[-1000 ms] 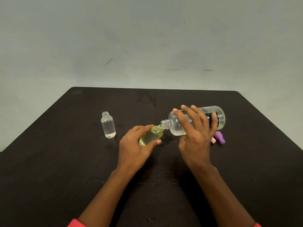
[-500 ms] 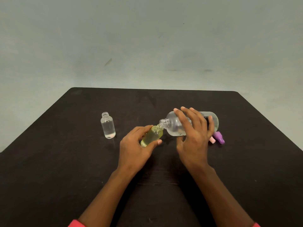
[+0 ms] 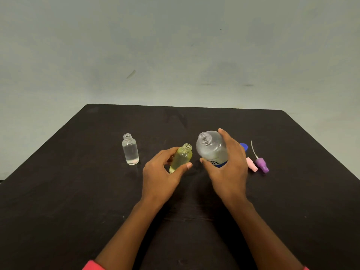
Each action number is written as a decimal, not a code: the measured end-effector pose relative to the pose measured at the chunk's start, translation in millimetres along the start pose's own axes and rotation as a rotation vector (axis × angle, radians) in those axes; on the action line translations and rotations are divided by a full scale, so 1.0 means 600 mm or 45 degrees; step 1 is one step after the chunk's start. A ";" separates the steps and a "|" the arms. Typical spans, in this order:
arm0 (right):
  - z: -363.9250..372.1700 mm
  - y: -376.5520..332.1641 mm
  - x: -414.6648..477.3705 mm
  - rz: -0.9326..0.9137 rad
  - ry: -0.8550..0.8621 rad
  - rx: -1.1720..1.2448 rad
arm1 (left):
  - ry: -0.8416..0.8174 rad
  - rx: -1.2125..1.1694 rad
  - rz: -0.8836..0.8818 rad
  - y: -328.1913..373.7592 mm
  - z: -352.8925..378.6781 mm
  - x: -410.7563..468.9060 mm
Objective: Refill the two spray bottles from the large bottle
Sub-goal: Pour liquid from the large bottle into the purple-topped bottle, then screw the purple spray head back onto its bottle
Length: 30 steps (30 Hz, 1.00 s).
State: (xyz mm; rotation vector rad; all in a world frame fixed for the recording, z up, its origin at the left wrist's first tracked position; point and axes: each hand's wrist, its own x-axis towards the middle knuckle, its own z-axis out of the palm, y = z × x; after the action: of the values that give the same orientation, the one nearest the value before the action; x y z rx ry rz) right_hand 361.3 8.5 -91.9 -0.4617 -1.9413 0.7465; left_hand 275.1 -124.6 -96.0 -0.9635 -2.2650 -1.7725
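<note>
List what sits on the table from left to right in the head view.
clear small bottle → left hand holding the yellow small bottle → large bottle in the right hand → pink spray cap → purple spray cap

Left hand [image 3: 161, 178] grips yellow spray bottle [image 3: 181, 157]; right hand [image 3: 228, 168] holds large bottle [image 3: 211, 148], mouth up.

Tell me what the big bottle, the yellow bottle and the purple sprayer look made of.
Big bottle: clear, glossy, probably plastic; you see through its wall, and a printed label wraps it. Yellow bottle: clear with a moulded threaded neck, glass or plastic, cannot tell; the tint may be the liquid. Purple sprayer: opaque matte plastic by its look, with a thin pale dip tube.
</note>
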 end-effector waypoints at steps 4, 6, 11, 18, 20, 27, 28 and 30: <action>-0.004 0.003 0.003 0.172 0.007 0.103 | 0.082 -0.024 -0.137 -0.005 -0.004 0.006; -0.003 0.003 0.003 0.184 0.008 0.108 | 0.145 -0.044 -0.195 -0.010 -0.007 0.010; 0.001 0.004 0.007 0.211 -0.035 0.083 | 0.280 -0.107 -0.332 -0.022 -0.014 0.022; 0.000 0.017 0.017 0.288 -0.056 0.176 | 0.322 -0.110 -0.416 -0.044 -0.013 0.032; -0.003 0.019 0.019 0.321 -0.059 0.200 | 0.318 -0.111 -0.409 -0.042 -0.013 0.032; -0.009 0.028 0.027 0.398 -0.086 0.328 | 0.322 -0.065 -0.414 -0.043 -0.013 0.036; -0.008 0.030 0.027 0.395 -0.089 0.340 | 0.323 -0.059 -0.413 -0.043 -0.013 0.037; -0.003 0.033 0.029 0.382 -0.104 0.357 | 0.327 -0.051 -0.408 -0.044 -0.013 0.037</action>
State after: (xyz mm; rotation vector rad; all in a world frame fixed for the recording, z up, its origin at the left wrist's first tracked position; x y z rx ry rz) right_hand 355.2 33.9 -93.2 -0.5619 -1.8247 1.2284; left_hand 240.7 -125.7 -105.5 -0.3609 -2.3212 -1.9355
